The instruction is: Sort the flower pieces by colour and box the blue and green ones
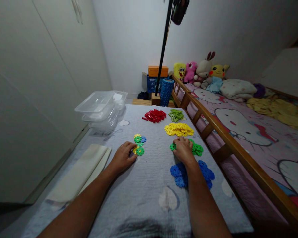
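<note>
My left hand point(124, 155) rests on the cloth with curled fingers, its fingertips closed at the edge of a yellow notched building disc point(134, 150). That disc belongs to a small cluster together with green discs point(140, 151), a blue disc point(143, 139) and another yellow one. Whether the pieces are joined I cannot tell. Over a pile of green discs point(197, 149) my right hand point(183, 148) reaches down, fingers bent around a green disc point(173, 146) at its left side. Blue discs point(178, 174) lie under my right forearm, partly hidden by it.
Beyond my right hand are piles of yellow discs point(178, 129), red pieces point(155, 115) and light green pieces point(175, 115). Stacked clear plastic containers point(96, 104) stand at the back left, a folded cream cloth point(81, 172) nearer. A wooden bed rail point(221, 138) borders the right side.
</note>
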Demonstrator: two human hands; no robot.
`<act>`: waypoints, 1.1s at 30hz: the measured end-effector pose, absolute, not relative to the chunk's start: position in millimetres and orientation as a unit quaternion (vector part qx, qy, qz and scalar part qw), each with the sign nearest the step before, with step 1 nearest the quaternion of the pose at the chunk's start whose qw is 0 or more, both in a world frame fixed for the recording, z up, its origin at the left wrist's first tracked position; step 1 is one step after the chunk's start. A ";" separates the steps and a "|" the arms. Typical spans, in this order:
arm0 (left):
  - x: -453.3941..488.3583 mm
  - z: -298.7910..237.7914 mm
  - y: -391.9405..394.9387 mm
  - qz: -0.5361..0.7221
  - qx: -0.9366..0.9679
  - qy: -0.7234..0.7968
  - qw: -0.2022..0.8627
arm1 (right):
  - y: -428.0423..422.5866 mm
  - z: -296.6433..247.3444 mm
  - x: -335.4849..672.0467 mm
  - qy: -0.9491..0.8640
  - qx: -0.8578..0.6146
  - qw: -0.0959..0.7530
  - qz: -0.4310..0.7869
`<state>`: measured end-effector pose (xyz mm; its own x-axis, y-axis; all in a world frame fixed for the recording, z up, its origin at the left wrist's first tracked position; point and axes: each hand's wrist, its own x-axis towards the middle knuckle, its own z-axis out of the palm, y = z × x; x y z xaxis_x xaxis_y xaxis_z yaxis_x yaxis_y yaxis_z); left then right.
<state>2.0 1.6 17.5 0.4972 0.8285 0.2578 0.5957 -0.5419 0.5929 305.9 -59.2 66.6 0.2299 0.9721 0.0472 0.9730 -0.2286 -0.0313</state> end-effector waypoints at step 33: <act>3.4 15.9 2.4 0.278 0.826 0.436 0.224 | -57.3 51.4 192.6 -0.770 -0.615 0.149 0.083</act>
<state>3.4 2.4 15.9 0.4648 0.8451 0.2642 0.5964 -0.5194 0.6120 192.6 -57.3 51.4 -0.1982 0.9719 0.1268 0.9224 0.2287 -0.3113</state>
